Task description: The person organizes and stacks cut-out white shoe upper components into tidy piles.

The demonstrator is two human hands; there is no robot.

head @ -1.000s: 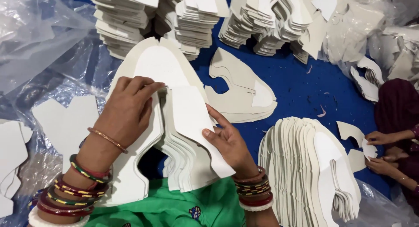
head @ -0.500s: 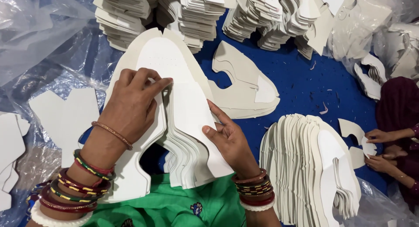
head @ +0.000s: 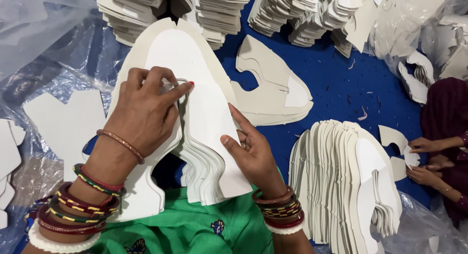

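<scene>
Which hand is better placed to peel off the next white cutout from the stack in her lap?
Probably the left hand: its fingertips already pinch the top sheet's edge, while the right hand lies flat, steadying the fanned stack of white cutouts.

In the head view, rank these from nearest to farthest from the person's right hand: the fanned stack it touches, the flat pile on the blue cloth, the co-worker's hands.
1. Fanned stack, under the right hand.
2. Flat pile, just above.
3. Co-worker's hands, far right edge.
</scene>
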